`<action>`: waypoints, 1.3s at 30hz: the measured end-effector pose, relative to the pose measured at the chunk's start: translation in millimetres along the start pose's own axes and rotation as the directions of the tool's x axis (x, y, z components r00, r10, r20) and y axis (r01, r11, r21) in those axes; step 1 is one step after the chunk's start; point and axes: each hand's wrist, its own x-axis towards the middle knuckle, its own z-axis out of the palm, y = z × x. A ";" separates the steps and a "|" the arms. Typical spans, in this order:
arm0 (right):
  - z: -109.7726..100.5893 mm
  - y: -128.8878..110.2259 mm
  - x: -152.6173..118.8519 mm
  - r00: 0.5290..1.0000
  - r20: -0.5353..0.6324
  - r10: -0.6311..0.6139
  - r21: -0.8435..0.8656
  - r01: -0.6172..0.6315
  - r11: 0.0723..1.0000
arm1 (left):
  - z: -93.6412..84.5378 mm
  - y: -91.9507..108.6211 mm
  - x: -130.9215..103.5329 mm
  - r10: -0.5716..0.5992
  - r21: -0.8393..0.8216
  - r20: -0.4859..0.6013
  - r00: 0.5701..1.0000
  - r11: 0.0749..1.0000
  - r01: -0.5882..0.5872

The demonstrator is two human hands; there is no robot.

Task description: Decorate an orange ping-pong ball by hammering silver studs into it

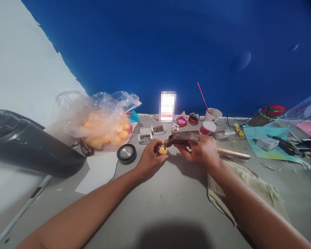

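Pinched in the fingers of my left hand (151,157) is a small yellow ball (162,150) with shiny metal studs on its surface. My right hand (203,152) is closed round a hammer (182,137), gripping it close to the head, while its wooden handle (234,153) sticks out to the right. The tip of the hammer head is right by the ball; whether they touch I cannot tell. Just beyond my left hand are two small white boxes, one (145,138) and another (158,130), both holding shiny metal pieces. A studded ball (175,129) lies behind the hammer head.
Left of my hands are a round black-and-silver object (126,153) and a clear plastic bag (103,121) of orange balls. Paper cups, one upright with a red stick (202,97), stand at the back. A cloth (251,183) lies under my right forearm. A dark cylinder (36,145) juts in at left.
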 end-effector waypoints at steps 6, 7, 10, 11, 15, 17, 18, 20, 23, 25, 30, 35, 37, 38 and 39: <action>-2.2 -2.4 2.1 0.997 0.067 0.047 0.027 -0.048 0.998 | -3.4 7.8 1.7 -0.082 -0.209 0.100 0.992 0.973 0.101; -2.4 -2.7 2.4 0.996 0.072 0.057 0.028 -0.059 0.998 | -4.2 8.0 2.0 -0.089 -0.217 0.104 0.991 0.970 0.109; -2.4 -3.2 3.3 0.993 0.053 0.110 0.027 -0.111 0.993 | -5.2 7.0 2.1 -0.090 -0.197 0.108 0.990 0.974 0.110; -2.2 -3.3 3.5 0.991 0.059 0.119 0.025 -0.120 0.992 | -5.0 6.6 1.8 -0.086 -0.192 0.109 0.990 0.976 0.106; -1.8 -3.5 3.6 0.989 0.097 0.111 0.028 -0.114 0.993 | -2.6 5.9 0.2 -0.087 -0.182 0.108 0.990 0.978 0.106; -2.2 -3.6 3.8 0.988 0.082 0.129 0.033 -0.132 0.991 | -1.7 6.0 -0.3 -0.095 -0.136 0.098 0.991 0.985 0.108; -2.5 -3.7 3.9 0.987 0.078 0.138 0.034 -0.141 0.989 | -1.5 6.0 -0.4 -0.094 -0.112 0.095 0.991 0.988 0.104; -2.8 -4.1 4.2 0.988 0.098 0.122 0.039 -0.126 0.991 | -1.7 5.9 -0.3 -0.080 -0.080 0.092 0.993 0.993 0.087; -2.9 -3.9 4.5 0.991 0.108 0.074 0.054 -0.080 0.995 | -2.5 5.6 0.2 -0.062 -0.061 0.090 0.994 0.996 0.068; -3.3 -3.1 4.6 0.994 0.061 0.089 0.043 -0.092 0.995 | -2.9 5.5 0.5 -0.060 -0.038 0.081 0.995 0.997 0.063; -3.8 -2.8 4.7 0.990 0.107 0.093 0.057 -0.100 0.993 | -3.4 4.6 0.8 -0.055 -0.089 0.100 0.993 0.994 0.064; -2.9 -1.8 4.7 0.992 0.031 0.124 0.053 -0.126 0.991 | -5.4 2.1 2.3 -0.071 -0.122 0.118 0.990 0.989 0.086; -3.1 -2.1 5.0 0.991 0.037 0.130 0.046 -0.131 0.990 | -5.4 1.3 2.6 -0.064 -0.130 0.124 0.990 0.988 0.080; -3.5 -2.6 5.2 0.990 0.071 0.120 0.044 -0.123 0.991 | -5.1 1.2 2.5 -0.060 -0.135 0.125 0.990 0.988 0.077; -4.3 -3.3 5.5 0.988 0.108 0.108 0.046 -0.114 0.992 | -4.7 1.3 2.4 -0.057 -0.137 0.121 0.991 0.988 0.074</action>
